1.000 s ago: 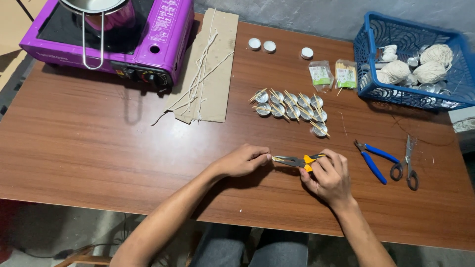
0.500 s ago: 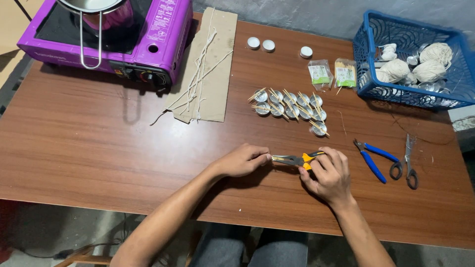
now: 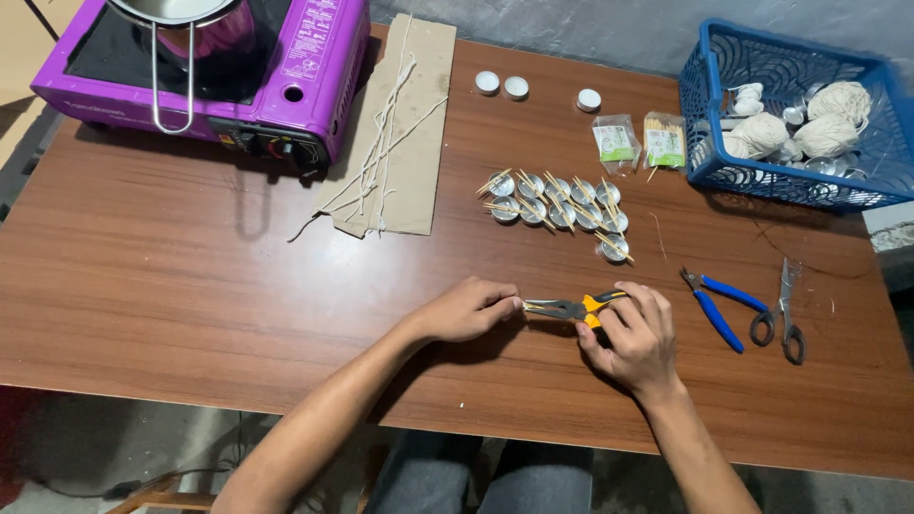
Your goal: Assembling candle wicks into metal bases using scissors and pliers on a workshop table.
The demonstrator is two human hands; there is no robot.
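The right hand (image 3: 636, 335) is curled around the yellow-and-black handles of a pair of pliers (image 3: 571, 308), whose thin metal nose points left, low over the front of the brown wood-grain table (image 3: 171, 276). The left hand (image 3: 468, 309) has its fingertips pressed together at the nose tip, pinching something too small to make out. Behind the hands lies a cluster of small round metal cups (image 3: 562, 205), shiny and shallow, with pale sticks laid across them. To the right rest blue-handled pliers (image 3: 719, 306) and steel scissors (image 3: 788, 312), lying flat and just beside each other. A flat sheet of corrugated cardboard (image 3: 409, 124) carries loose pale strings (image 3: 381, 157). The purple portable stove (image 3: 209, 76), glossy, is cut off at the top edge, as is the steel pot (image 3: 181, 19) on it. A blue plastic mesh basket (image 3: 790, 124) holds balls of off-white twine, its right side cropped. Two small clear packets (image 3: 640, 141) and three white round caps (image 3: 519, 88) lie near the far edge.
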